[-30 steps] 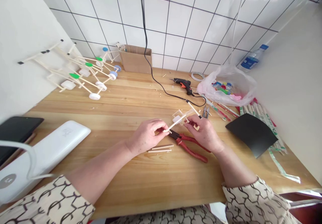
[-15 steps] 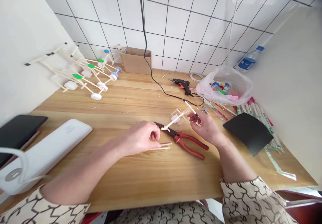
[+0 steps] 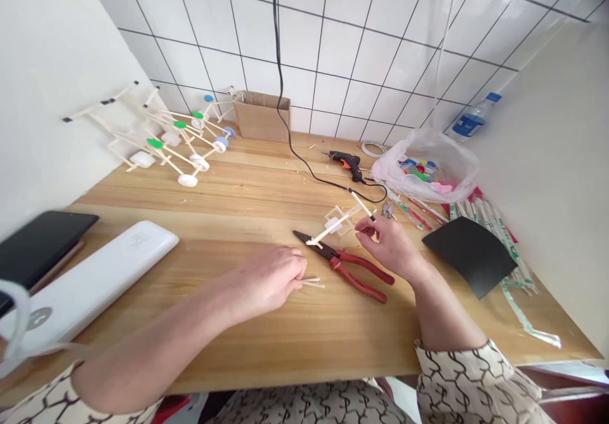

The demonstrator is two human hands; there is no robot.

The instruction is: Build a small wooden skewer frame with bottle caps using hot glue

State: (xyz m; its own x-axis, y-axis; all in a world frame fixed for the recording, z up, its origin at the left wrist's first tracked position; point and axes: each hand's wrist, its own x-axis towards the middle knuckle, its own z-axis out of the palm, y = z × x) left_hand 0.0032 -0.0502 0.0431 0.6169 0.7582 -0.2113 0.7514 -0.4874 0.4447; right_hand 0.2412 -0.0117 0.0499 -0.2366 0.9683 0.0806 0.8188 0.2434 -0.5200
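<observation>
My left hand (image 3: 273,278) is closed on thin wooden sticks (image 3: 314,283), whose ends poke out to the right of its fingers, low over the table. My right hand (image 3: 387,243) has its fingertips pinched at the black-tipped end of a crossbar on a small stick frame (image 3: 332,228). That frame carries a white round piece (image 3: 333,225) and leans over the jaws of red-handled pliers (image 3: 340,260), which lie between my hands.
Stick models with caps (image 3: 178,135) stand at the back left beside a cardboard box (image 3: 263,117). Behind my right hand lie a glue gun (image 3: 347,162) and a bag of caps (image 3: 457,160). A black sheet (image 3: 469,252) is right; a white power bank (image 3: 107,271) is left.
My left hand has closed its fingers round the sticks on the table and shifted slightly. The right hand stays at the crossbar. The view has shifted a little.
</observation>
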